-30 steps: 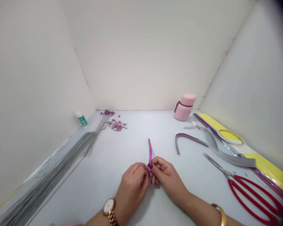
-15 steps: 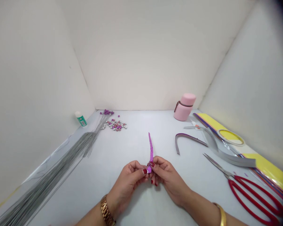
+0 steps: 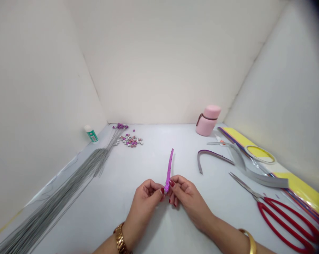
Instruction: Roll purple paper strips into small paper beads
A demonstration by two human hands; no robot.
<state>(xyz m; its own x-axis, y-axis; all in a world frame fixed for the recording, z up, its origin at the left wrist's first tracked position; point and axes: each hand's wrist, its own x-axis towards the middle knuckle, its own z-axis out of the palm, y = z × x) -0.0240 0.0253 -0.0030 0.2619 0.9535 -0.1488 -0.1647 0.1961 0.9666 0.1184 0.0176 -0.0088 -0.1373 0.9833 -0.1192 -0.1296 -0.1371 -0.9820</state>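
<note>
A narrow purple paper strip (image 3: 169, 168) with dark specks stands up between my two hands, its free end pointing away from me. My left hand (image 3: 148, 199) is closed, thumb and finger pinching the strip's near end, which looks folded or knotted. My right hand (image 3: 189, 197) pinches that same near end from the other side, its thumb on the edge. The fingers partly hide the fold. A pile of small folded stars (image 3: 132, 140) in purple, silver and pink lies beyond my left hand.
Thin grey wires (image 3: 77, 183) run along the left, purple stars (image 3: 120, 126) at their far tips. A glue stick (image 3: 91, 134) stands beyond. To the right are a pink flask (image 3: 207, 120), grey strips (image 3: 265, 180), red-handled scissors (image 3: 276, 211), a tape roll (image 3: 260, 154) and yellow sheets (image 3: 302, 187).
The strip's free end has swung from leaning left to leaning right. My fingers have shifted slightly at the folded end, both hands still pinching it.
</note>
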